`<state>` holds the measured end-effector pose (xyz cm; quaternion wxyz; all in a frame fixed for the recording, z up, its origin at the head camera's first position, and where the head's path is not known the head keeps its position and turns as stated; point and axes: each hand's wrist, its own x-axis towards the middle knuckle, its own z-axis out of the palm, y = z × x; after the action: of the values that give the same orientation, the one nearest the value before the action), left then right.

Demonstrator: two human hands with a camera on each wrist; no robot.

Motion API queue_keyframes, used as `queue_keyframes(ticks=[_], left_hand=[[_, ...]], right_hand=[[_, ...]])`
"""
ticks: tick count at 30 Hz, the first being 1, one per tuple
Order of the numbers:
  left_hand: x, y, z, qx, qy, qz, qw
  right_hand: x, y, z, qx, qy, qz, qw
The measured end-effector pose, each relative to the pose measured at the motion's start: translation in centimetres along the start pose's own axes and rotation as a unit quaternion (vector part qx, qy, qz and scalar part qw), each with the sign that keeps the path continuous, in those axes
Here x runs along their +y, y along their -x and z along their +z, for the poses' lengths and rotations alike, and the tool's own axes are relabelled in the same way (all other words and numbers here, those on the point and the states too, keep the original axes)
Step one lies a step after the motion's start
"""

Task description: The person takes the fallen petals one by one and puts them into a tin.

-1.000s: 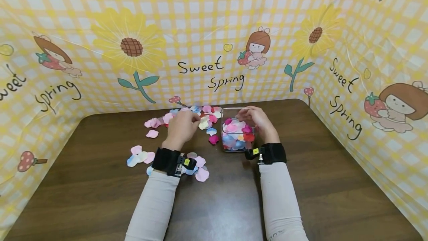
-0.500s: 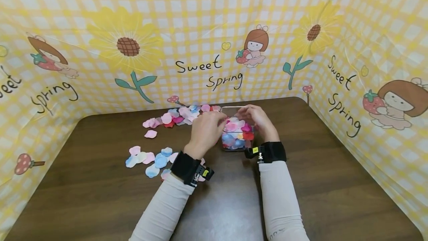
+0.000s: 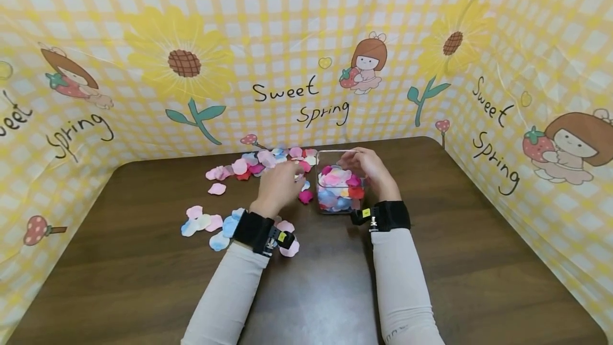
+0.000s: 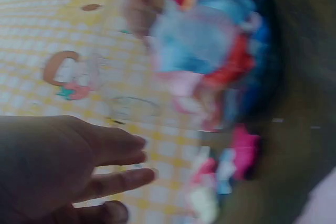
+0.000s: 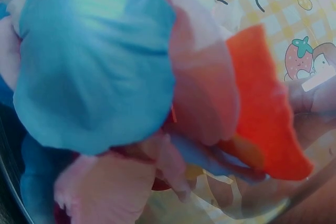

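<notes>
A clear square container point(image 3: 335, 151) stands on the table, filled partway with pink, blue, red and white fabric petals point(image 3: 337, 191). My right hand point(image 3: 375, 172) grips its far right side; in the right wrist view fingers show through the wall behind a red petal point(image 5: 270, 114) and a large blue petal point(image 5: 94, 72). Left of the container my left hand point(image 3: 279, 188) hovers over the rear petals point(image 3: 239, 166). In the left wrist view this left hand point(image 4: 58, 163) has its fingers extended and apart, with nothing seen between them. A magenta petal point(image 3: 305, 196) lies between hand and container.
More petals point(image 3: 190, 227) lie loose at the front left, some partly hidden under the left wrist strap point(image 3: 256, 232). A yellow checked cloth point(image 3: 282, 31) stands as a wall around the back and sides of the dark wooden table point(image 3: 469, 238).
My left hand moved right from the rear petals to the container's left rim, then drew back left over the petals. The right hand and container stayed in place.
</notes>
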<state>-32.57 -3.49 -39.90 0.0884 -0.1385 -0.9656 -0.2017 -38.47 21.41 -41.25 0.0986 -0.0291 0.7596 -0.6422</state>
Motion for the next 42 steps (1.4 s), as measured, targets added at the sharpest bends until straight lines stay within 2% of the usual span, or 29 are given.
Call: queue_keyframes(ticks=[2, 5, 8, 10, 15, 22, 24, 26, 28, 31, 34, 37, 39, 40, 42], left_hand=[[-0.3, -0.1, 1.0, -0.056, -0.032, -0.001, 0.9979], [-0.5, -0.2, 2.2, -0.127, -0.067, 0.008, 0.9896], [-0.9, 0.0, 2.6, -0.160, -0.078, 0.016, 0.9838], [-1.2, 0.1, 2.4, -0.168, -0.073, 0.006, 0.9830], [-1.9, 0.2, 1.3, -0.160, -0.050, -0.029, 0.9854], [-3.4, 0.2, 0.2, -0.157, -0.034, -0.041, 0.9862], [-3.7, 0.2, -0.4, -0.143, -0.024, -0.041, 0.9886], [-3.9, 0.2, -1.1, -0.115, -0.014, -0.039, 0.9925], [-3.9, 0.2, -2.1, -0.073, -0.004, -0.033, 0.9968], [-3.1, 0.4, -3.6, 0.015, 0.021, -0.021, 0.9994], [-1.4, 0.6, -4.3, 0.118, 0.055, 0.011, 0.9915], [1.2, 0.7, -3.5, 0.199, 0.081, 0.062, 0.9746], [2.9, 0.8, -2.5, 0.219, 0.092, 0.096, 0.9667], [3.7, 0.8, -2.0, 0.216, 0.095, 0.111, 0.9653], [5.1, 0.8, -1.0, 0.189, 0.096, 0.132, 0.9684]], right_hand=[[-0.1, 0.0, 0.0, 0.005, -0.007, 0.008, 1.000], [-0.2, 0.0, 0.0, 0.008, -0.016, 0.018, 1.000], [-0.3, 0.0, 0.0, 0.007, -0.017, 0.017, 1.000], [-0.2, 0.0, 0.1, 0.006, -0.017, 0.016, 1.000], [-0.1, -0.1, 0.1, 0.006, -0.014, 0.014, 1.000], [-0.1, 0.1, 0.1, 0.004, -0.012, 0.013, 1.000], [-0.1, 0.1, 0.1, 0.003, -0.011, 0.015, 1.000], [-0.2, 0.2, 0.1, 0.005, -0.009, 0.017, 1.000], [-0.3, 0.2, 0.1, 0.006, -0.005, 0.012, 1.000], [-0.6, 0.3, 0.1, 0.008, -0.005, 0.014, 1.000], [-0.5, 0.3, 0.1, 0.006, -0.006, 0.018, 1.000], [-0.2, 0.1, 0.1, 0.006, -0.006, 0.019, 1.000], [-0.1, 0.1, 0.1, 0.003, -0.001, 0.014, 1.000], [-0.1, 0.0, 0.1, 0.003, 0.000, 0.011, 1.000], [-0.2, -0.1, 0.0, 0.007, 0.002, 0.009, 1.000]])
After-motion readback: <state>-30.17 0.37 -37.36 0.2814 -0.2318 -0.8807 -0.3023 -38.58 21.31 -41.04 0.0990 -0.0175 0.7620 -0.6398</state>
